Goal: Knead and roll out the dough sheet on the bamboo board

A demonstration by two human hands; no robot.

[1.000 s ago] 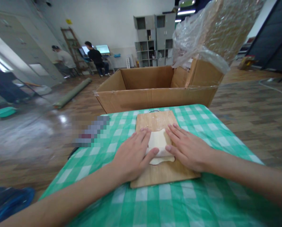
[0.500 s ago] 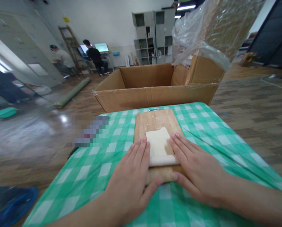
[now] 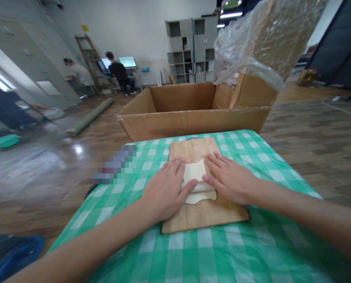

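Observation:
A pale sheet of dough (image 3: 199,196) lies on a wooden cutting board (image 3: 205,216), partly rolled up under my palms. My left hand (image 3: 163,190) lies flat with fingers stretched out, pressing on the left part of the roll. My right hand (image 3: 227,179) lies flat the same way on the right part. Both thumbs meet over the dough's middle. The board rests on a table with a green and white checked cloth (image 3: 216,255).
An open cardboard box (image 3: 190,108) stands just beyond the table's far edge, with crinkled clear plastic (image 3: 258,39) over its right side. A rolled mat (image 3: 90,116) lies on the wooden floor at left. Two people sit at computer screens far back.
Both hands slid away from me along the board, from its near edge to its middle, and the dough rolled with them, leaving a flap behind.

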